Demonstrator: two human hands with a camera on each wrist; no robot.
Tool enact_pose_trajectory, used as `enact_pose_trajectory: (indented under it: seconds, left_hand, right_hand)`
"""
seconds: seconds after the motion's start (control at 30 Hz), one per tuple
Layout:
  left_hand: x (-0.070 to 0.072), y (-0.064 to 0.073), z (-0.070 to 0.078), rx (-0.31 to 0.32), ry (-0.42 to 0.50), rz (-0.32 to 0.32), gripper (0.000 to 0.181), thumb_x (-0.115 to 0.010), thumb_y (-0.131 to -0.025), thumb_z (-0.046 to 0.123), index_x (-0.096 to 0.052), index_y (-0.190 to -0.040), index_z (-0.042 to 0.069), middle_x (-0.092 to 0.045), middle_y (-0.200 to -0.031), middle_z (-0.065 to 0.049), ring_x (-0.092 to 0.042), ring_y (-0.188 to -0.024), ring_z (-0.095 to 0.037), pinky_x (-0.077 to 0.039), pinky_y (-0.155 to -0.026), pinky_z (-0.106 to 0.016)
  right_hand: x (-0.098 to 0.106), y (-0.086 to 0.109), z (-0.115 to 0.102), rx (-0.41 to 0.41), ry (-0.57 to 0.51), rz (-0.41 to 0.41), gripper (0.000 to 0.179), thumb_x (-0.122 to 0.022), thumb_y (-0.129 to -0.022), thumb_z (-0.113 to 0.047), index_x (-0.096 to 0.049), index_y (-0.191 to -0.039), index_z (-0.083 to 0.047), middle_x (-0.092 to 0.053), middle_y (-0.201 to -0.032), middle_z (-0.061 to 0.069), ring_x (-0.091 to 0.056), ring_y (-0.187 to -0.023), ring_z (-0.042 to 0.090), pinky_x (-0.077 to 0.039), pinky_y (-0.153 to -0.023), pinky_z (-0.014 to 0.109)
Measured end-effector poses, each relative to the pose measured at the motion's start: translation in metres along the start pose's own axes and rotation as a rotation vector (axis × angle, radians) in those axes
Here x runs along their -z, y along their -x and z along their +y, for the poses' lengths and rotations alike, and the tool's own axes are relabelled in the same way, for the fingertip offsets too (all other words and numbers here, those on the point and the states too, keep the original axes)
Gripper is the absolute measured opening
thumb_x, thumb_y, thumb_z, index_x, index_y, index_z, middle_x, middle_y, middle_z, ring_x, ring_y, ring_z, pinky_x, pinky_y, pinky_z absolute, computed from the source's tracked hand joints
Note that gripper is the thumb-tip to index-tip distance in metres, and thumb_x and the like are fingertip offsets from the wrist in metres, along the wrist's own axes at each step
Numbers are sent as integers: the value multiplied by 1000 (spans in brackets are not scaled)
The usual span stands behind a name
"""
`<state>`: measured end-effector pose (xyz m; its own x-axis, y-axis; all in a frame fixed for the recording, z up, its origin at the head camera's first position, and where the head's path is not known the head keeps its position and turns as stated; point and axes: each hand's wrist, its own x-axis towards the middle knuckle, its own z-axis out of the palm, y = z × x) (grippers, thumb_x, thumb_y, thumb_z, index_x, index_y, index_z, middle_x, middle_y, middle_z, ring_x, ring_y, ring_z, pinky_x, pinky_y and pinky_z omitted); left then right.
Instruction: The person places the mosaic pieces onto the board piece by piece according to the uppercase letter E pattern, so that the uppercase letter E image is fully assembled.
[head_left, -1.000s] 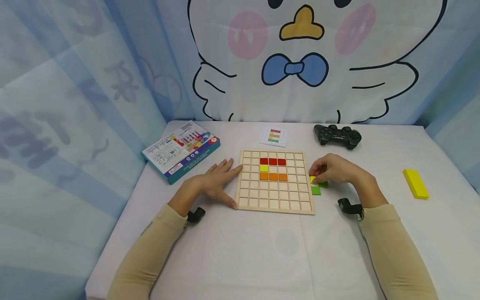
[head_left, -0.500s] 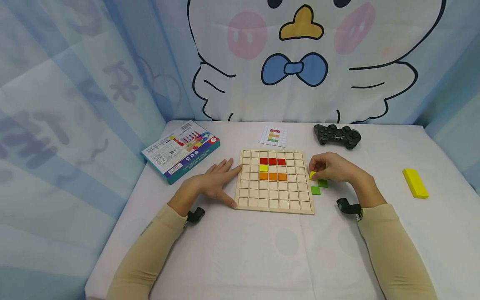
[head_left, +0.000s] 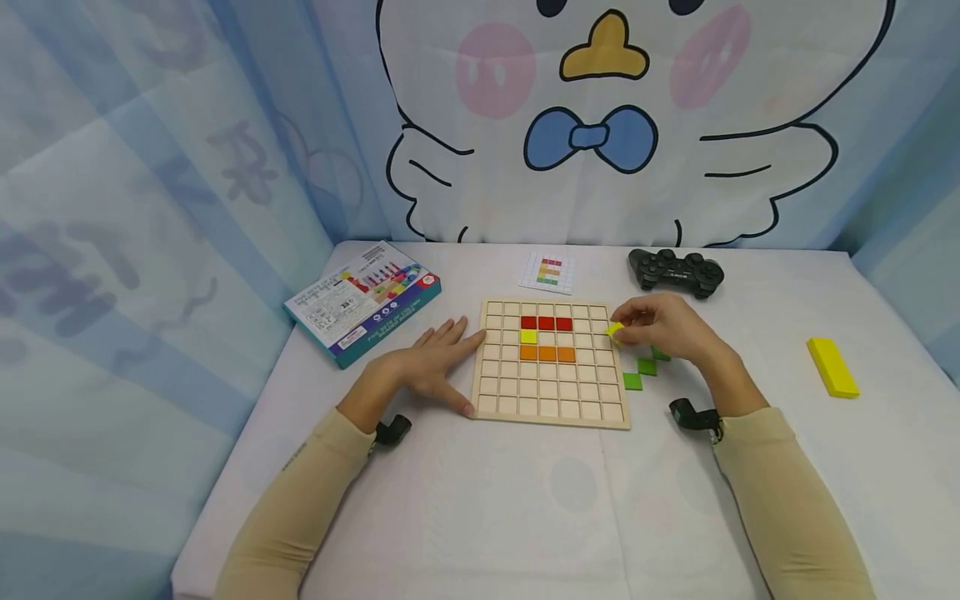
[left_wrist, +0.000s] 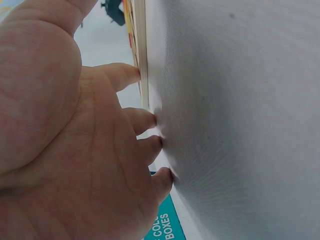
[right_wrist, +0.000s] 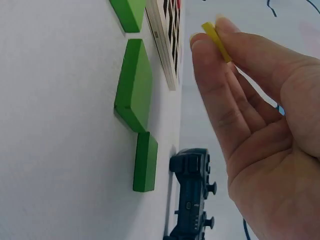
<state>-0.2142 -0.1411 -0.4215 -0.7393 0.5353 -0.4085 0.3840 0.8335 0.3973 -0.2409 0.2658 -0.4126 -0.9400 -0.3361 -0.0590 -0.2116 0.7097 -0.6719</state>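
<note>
A wooden grid board (head_left: 517, 387) lies mid-table, with red tiles (head_left: 546, 322) in a row, one yellow tile (head_left: 528, 337) below them and orange tiles (head_left: 547, 353) beneath that. My left hand (head_left: 423, 367) is spread on the table, with the thumb and index fingertip touching the board's left edge. Between thumb and index finger my right hand (right_wrist: 250, 95) pinches another yellow tile (right_wrist: 216, 42), raised off the table at the board's right edge. Under that hand lie green tiles (right_wrist: 135, 85), three of which show in the right wrist view.
Behind the board is a pattern card (head_left: 547, 273). A black game controller (head_left: 675, 272) stands at the back right and a boxed game (head_left: 363, 300) at the left. A yellow block (head_left: 832, 367) lies far right. Curtains surround the table.
My right hand has lifted the yellow tile from beside the board and moved it slightly up and left, over the board's right edge. More green tile now shows. The left hand stays still.
</note>
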Motion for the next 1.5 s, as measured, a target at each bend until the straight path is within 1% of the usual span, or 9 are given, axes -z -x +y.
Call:
enact_pose_trajectory:
  seconds: [0.13,0.3,0.47,0.6,0.8,1.03,1.23,1.5]
  left_hand:
    - [0,-1,0,-2,-6,1,129,-85,-73,68,-7,-169,30,11,-176,-9,14,-163,-30,9,-131,-52]
    - [-1,-1,0,-2,-7,3,129,-85,-73,68,-7,-169,30,11,-176,-9,14,-163,-30,8,-131,-52]
    - [-2,-1,-1,-1,-6,1,129,-85,-73,68,-7,-169,30,10,-176,-9,14,-163,-29,8,-131,-52]
    - [-2,-1,-1,0,-8,1,129,-85,-73,68,-7,-169,30,10,-176,-9,14,-163,-29,9,-131,-52]
    - [-2,-2,-1,2,-16,0,129,-84,-73,68,-7,-169,30,10,-176,-9,14,-163,-29,8,-132,-52]
    - [-2,-2,-1,-3,-14,-1,129,-84,-73,68,-7,-169,30,10,-176,-9,14,-163,-30,8,-132,-52]
    - [-1,-1,-1,5,-15,-3,129,-84,-73,68,-6,-169,31,11,-176,-8,15,-163,-29,9,-131,-51]
    - [0,-1,0,4,-17,-7,130,-84,-73,69,-6,-169,30,12,-176,-8,15,-163,-30,9,-132,-51]
  right_hand:
    - [-2,0,-2,-2,-8,23,32,-81,-91,-18,-75,-121,-7,-70,-108,11,-63,-92,22,-51,-75,22]
    - [-3,-1,-5,20,-43,7,36,-79,-92,-11,-72,-127,-3,-72,-118,15,-66,-96,23,-52,-77,17]
    - [-6,-2,-8,29,-67,-1,38,-78,-94,-11,-71,-129,-2,-72,-124,17,-68,-98,22,-54,-77,14]
    - [-9,-2,-11,29,-76,15,34,-79,-93,-11,-73,-124,-2,-74,-118,15,-67,-93,21,-55,-75,15]
    - [-14,-2,-18,45,-40,59,30,-82,-91,-14,-74,-119,-3,-74,-106,12,-62,-91,24,-50,-71,17]
    - [-19,-2,-26,99,-21,77,28,-83,-90,-14,-75,-114,-5,-74,-100,9,-62,-89,24,-48,-71,19]
    - [-23,-4,-35,150,-14,70,26,-85,-88,-14,-76,-111,-6,-74,-94,6,-63,-86,23,-48,-69,21]
    - [-30,-9,-47,186,-27,41,26,-88,-84,-13,-77,-107,-8,-73,-89,3,-64,-82,22,-51,-70,22]
